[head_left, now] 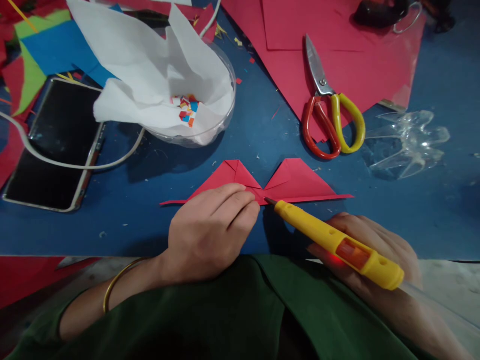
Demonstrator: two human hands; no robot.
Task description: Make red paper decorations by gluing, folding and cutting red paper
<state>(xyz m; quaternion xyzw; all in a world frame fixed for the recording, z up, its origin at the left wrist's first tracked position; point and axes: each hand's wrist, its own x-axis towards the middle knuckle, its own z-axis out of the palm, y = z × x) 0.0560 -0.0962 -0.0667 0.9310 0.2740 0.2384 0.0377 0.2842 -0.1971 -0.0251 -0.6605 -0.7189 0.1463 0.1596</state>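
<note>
A folded red paper (pixel 300 182) with two peaks and a notch between them lies along the near side of the blue table. My left hand (pixel 215 230) is closed over its middle, fingers bent together against the lower edge. A gold bangle (pixel 112 290) circles the left wrist. In my right hand (pixel 382 245), partly hidden beneath it, is a yellow hot glue gun (pixel 311 222) with a glowing red light; a clear stick trails from its rear. Its dark nozzle meets the paper's lower edge beside my left fingertips, right by the notch.
Scissors (pixel 322 95) with red and yellow handles rest on large red sheets (pixel 285 65). A clear plastic piece (pixel 416 140) is at right. A clear bowl (pixel 228 100) holds white paper and coloured bits. A phone (pixel 56 145), white cable (pixel 67 164) and coloured scraps (pixel 56 47) occupy the left.
</note>
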